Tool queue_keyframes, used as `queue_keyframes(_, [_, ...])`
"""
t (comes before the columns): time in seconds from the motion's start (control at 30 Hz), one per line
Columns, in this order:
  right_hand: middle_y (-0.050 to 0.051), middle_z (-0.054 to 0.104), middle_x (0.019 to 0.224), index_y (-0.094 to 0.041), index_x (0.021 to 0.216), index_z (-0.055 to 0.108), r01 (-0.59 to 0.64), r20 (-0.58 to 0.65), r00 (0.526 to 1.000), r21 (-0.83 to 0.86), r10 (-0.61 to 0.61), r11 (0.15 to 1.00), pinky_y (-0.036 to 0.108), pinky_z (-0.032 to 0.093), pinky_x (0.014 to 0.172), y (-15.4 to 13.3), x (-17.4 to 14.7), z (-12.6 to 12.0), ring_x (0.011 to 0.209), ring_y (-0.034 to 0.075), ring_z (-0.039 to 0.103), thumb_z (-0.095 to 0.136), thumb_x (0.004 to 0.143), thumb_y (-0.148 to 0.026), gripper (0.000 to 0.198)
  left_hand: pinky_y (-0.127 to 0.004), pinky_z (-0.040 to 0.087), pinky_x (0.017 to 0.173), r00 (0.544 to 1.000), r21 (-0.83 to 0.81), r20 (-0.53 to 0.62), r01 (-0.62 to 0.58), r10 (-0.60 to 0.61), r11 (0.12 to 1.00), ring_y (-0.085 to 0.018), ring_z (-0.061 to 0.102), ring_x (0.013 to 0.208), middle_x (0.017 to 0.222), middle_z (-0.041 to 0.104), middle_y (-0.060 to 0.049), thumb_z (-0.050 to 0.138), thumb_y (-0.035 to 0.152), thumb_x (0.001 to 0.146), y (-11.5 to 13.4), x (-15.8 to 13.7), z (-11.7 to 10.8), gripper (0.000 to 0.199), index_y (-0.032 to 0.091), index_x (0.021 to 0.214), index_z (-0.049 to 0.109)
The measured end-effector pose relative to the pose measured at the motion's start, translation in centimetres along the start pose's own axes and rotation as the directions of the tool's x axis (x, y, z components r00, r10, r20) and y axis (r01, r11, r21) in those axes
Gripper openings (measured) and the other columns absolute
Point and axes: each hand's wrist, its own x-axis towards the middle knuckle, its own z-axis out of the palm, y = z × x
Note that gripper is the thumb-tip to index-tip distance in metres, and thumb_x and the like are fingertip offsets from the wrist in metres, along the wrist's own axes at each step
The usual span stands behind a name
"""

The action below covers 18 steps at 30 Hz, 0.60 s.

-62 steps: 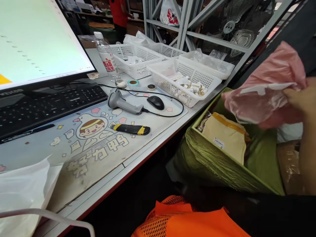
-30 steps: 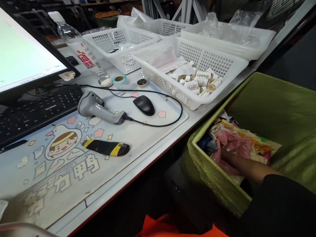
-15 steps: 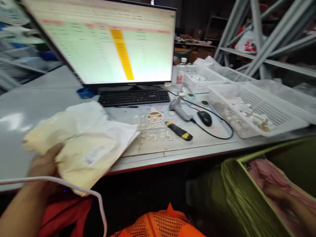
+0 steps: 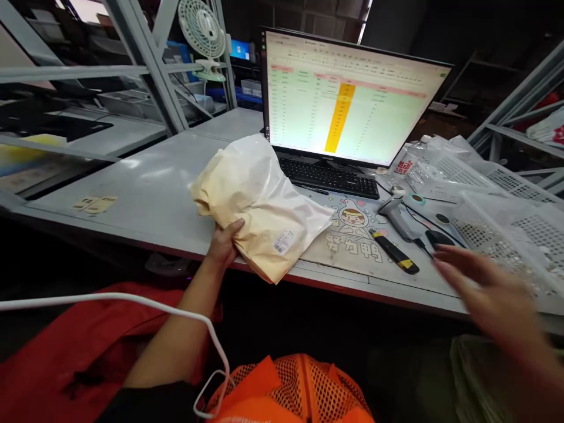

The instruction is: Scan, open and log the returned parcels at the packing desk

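Observation:
My left hand (image 4: 224, 244) is closed on the lower left edge of a cream-and-white plastic bag (image 4: 259, 200), thumb on top. The crumpled bag carries a small white barcode label (image 4: 284, 241) and extends over the desk edge. My right hand (image 4: 480, 282), blurred, is in the air at the right with its fingers stretched out and nothing visible in them. Closest to it are a black mouse (image 4: 438, 238), partly hidden, and a grey barcode scanner (image 4: 399, 217) with a cable. A black-and-yellow utility knife (image 4: 394, 251) lies on the printed desk mat (image 4: 339, 258).
A monitor (image 4: 304, 106) stands behind a black keyboard (image 4: 330, 176). White plastic baskets (image 4: 476, 220) with small packets occupy the desk's right side. Labels (image 4: 94, 204) are stuck on the left. A white cable (image 4: 145, 299) crosses before my left forearm.
The view has swung left. My right hand has come up out of the green bin, where pink material lay, to near the mouse. My left hand still grips the bag.

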Motion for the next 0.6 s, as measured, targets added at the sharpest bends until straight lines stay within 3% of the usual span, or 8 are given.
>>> queue_keyframes(0.1, [0.011,0.077,0.103,-0.020,0.124,0.068,-0.153,0.190,0.978,0.389,0.084,0.908,0.040,0.062,0.076,-6.7,3.1,10.9,0.087,0.027,0.075,0.074,0.081,-0.071,0.067,-0.051,0.051,0.119,0.989,-0.028,-0.097,-0.116,0.113,0.993,-0.036,0.062,0.135,0.142,0.066,-0.014,0.100,0.041,0.058,-0.7,-1.4,0.5,0.089,0.019,0.135,0.062])
queue_keyframes(0.17, [0.008,0.075,0.090,-0.017,0.130,0.059,-0.317,0.337,0.930,0.541,0.145,0.779,0.035,0.057,0.057,-10.5,4.9,18.0,0.070,0.023,0.071,0.079,0.071,-0.072,0.083,-0.050,0.050,0.120,0.972,-0.003,-0.150,-0.182,0.179,0.983,-0.035,0.061,0.136,0.147,0.063,-0.014,0.100,0.046,0.061,-1.4,-2.5,0.8,0.093,0.022,0.140,0.057])
queue_keyframes(0.2, [0.005,0.072,0.079,-0.016,0.127,0.056,-0.397,0.417,0.897,0.610,0.149,0.686,0.033,0.052,0.051,-11.9,5.5,20.8,0.061,0.022,0.066,0.079,0.069,-0.071,0.083,-0.049,0.048,0.121,0.964,0.023,-0.166,-0.208,0.209,0.978,-0.034,0.060,0.138,0.149,0.061,-0.014,0.100,0.048,0.062,-1.8,-3.1,0.9,0.096,0.023,0.143,0.054])
queue_keyframes(0.27, [-0.003,0.064,0.064,-0.019,0.115,0.055,-0.444,0.438,0.886,0.708,0.152,0.549,0.029,0.044,0.047,-13.6,6.3,24.5,0.051,0.017,0.055,0.079,0.066,-0.065,0.072,-0.046,0.044,0.126,0.948,0.074,-0.196,-0.241,0.251,0.968,-0.033,0.055,0.144,0.154,0.056,-0.013,0.100,0.053,0.063,-2.2,-3.9,0.9,0.102,0.026,0.147,0.049])
queue_keyframes(0.33, [-0.006,0.056,0.058,-0.021,0.100,0.055,-0.416,0.384,0.907,0.761,0.172,0.498,0.027,0.040,0.049,-14.0,6.7,25.7,0.050,0.013,0.048,0.079,0.064,-0.059,0.057,-0.047,0.039,0.128,0.939,0.071,-0.229,-0.246,0.256,0.967,-0.033,0.049,0.149,0.158,0.052,-0.012,0.099,0.060,0.062,-2.2,-4.3,0.6,0.107,0.028,0.149,0.047])
queue_keyframes(0.43, [-0.004,0.059,0.067,-0.021,0.084,0.057,-0.370,0.332,0.928,0.772,0.169,0.517,0.026,0.043,0.057,-13.1,7.0,25.2,0.061,0.012,0.050,0.080,0.061,-0.053,0.045,-0.047,0.041,0.127,0.942,-0.040,-0.264,-0.225,0.207,0.974,-0.034,0.048,0.150,0.157,0.054,-0.010,0.095,0.071,0.061,-1.6,-4.3,0.7,0.104,0.029,0.146,0.053])
queue_keyframes(0.5, [-0.002,0.062,0.075,-0.021,0.083,0.058,-0.351,0.304,0.936,0.772,0.177,0.530,0.026,0.046,0.062,-12.1,7.1,24.4,0.068,0.013,0.053,0.079,0.061,-0.052,0.043,-0.045,0.045,0.124,0.965,-0.150,-0.220,-0.176,0.141,0.973,-0.034,0.051,0.148,0.152,0.059,-0.011,0.088,0.078,0.066,-1.2,-4.2,1.4,0.096,0.027,0.142,0.059])
queue_keyframes(0.6, [-0.003,0.061,0.076,-0.023,0.091,0.053,-0.358,0.236,0.930,0.756,0.282,0.548,0.027,0.045,0.060,-10.4,7.9,23.5,0.067,0.014,0.053,0.072,0.067,-0.059,0.047,-0.044,0.052,0.117,0.984,-0.245,-0.159,-0.113,0.075,0.963,-0.033,0.056,0.142,0.145,0.064,-0.013,0.076,0.082,0.078,-1.1,-3.9,2.7,0.084,0.024,0.137,0.063])
